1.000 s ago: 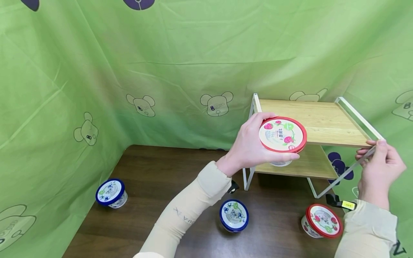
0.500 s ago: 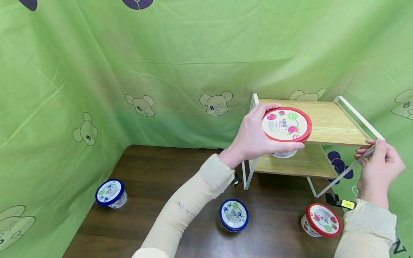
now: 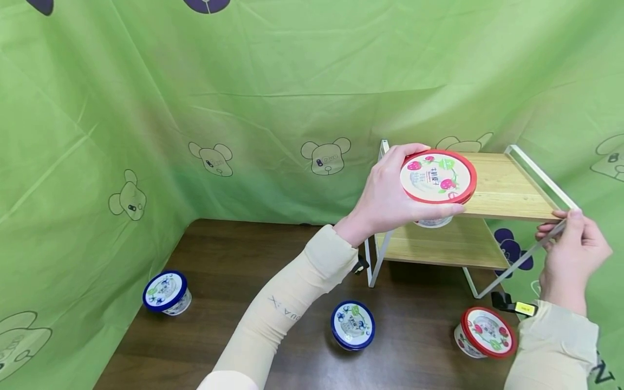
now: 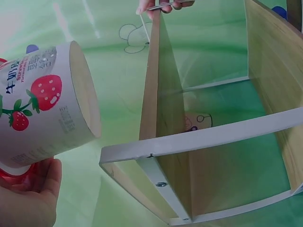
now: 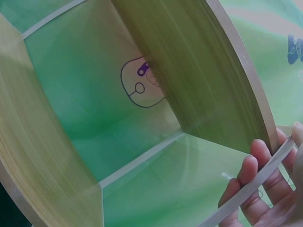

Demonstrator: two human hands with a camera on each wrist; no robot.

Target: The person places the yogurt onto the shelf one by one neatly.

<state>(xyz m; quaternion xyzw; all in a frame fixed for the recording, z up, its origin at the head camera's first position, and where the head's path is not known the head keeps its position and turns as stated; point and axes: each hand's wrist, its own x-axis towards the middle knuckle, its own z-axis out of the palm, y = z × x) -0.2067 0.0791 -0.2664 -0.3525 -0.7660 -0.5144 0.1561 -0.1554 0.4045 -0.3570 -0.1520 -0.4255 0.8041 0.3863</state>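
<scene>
My left hand (image 3: 385,195) holds a round paper tub (image 3: 437,177) with a red lid, thumb and fingers spread around the lid's rim. Strawberry prints cover its side in the left wrist view, where the tub (image 4: 38,104) hangs above the top board with a gap between them. That board belongs to a two-tier shelf (image 3: 512,187) of light wood with a white metal frame. At the shelf's front right corner, my right hand (image 3: 575,249) grips the frame; its curled fingers (image 5: 248,170) show behind the white bar (image 5: 246,191) in the right wrist view.
A second red-lidded tub (image 3: 489,332) stands on the dark wooden table (image 3: 234,336), close to the right forearm. Two blue-lidded tubs stand farther left, one in front of the shelf (image 3: 353,325), the other near the left edge (image 3: 167,292). Green printed cloth (image 3: 263,108) hangs behind.
My left hand has raised the red-lidded tub and moved it a little to the right, over the top board. The right hand keeps its grip on the frame.
</scene>
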